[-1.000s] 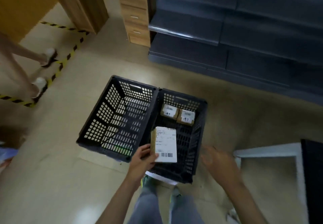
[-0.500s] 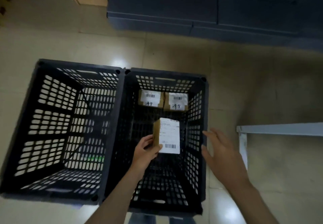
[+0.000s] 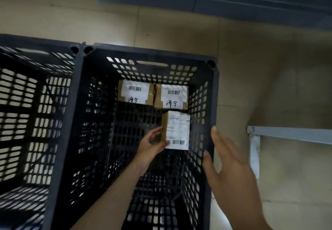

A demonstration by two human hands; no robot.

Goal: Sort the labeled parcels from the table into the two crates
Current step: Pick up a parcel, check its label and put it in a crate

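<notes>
**Parcel Position – Right Crate**

The tiled floor [image 3: 179, 26] carries two black perforated crates, side by side and touching at their far corners: the left crate [image 3: 36, 41] and the right crate [image 3: 149, 51].

The right hand [image 3: 228, 159] is flat, with straight fingers, at the right crate's right-hand rim; contact cannot be confirmed.

The left hand [image 3: 150, 146] reaches into the right crate and grips the held parcel [image 3: 177, 131], with fingers on its brown side and the thumb on its white label. It is near the right wall, label up.

Two labelled parcels – one [image 3: 134, 92] and its neighbour [image 3: 172, 97] – lie side by side against the far wall.
</notes>
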